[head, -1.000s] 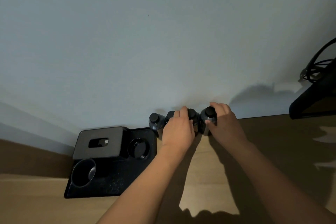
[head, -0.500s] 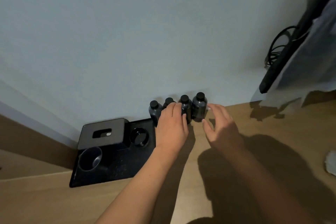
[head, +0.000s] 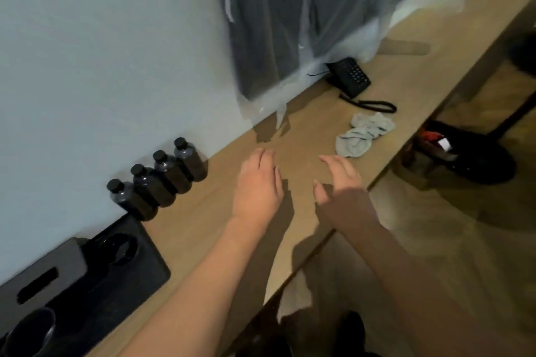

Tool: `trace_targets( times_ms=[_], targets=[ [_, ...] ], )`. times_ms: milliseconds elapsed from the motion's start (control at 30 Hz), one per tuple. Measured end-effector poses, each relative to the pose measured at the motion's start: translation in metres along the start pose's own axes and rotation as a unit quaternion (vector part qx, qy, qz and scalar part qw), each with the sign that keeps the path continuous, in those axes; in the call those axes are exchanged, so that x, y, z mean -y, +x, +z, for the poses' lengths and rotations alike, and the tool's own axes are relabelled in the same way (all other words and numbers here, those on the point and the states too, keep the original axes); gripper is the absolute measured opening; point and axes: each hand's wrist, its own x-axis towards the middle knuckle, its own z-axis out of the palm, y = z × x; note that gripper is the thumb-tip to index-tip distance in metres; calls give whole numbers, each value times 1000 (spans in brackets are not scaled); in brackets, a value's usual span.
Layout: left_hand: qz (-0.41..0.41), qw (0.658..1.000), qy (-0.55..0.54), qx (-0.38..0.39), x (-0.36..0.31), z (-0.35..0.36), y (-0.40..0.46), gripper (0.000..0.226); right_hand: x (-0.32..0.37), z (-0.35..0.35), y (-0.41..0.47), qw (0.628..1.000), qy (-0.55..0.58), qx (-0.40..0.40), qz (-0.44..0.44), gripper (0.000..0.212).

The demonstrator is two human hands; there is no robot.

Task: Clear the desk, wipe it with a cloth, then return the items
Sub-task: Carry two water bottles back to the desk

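Both hands are empty, left hand (head: 258,185) and right hand (head: 342,188) apart, fingers loose; I'd take the crumpled cloth (head: 362,135) far right, clear of the bottles (head: 162,177)

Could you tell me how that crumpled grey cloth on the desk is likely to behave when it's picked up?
The grey cloth lies bunched in soft folds on the desk, so it will probably droop and unfurl rather than hold its shape. It looks thin, so likely light. It seems unlikely to roll or slide far; neither the left hand nor the right hand touches it yet.
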Motion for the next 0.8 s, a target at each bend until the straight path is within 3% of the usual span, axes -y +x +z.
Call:
trace_targets(
  times_ms=[167,367,533,800],
  targets=[
    [88,995,-24,44,-114,49,13,38,-81,-90,-34,994,-33,-103,15,48],
    [184,976,-83,82,-299,136,10,36,-205,-225,-80,976,-56,-138,157,52],
    [249,958,-96,102,-438,192,-7,37,-289,-312,-122,954,-82,-179,227,51],
    [300,937,-104,146,-559,260,2,37,-389,-402,-137,941,-91,-201,255,47]
  ],
)
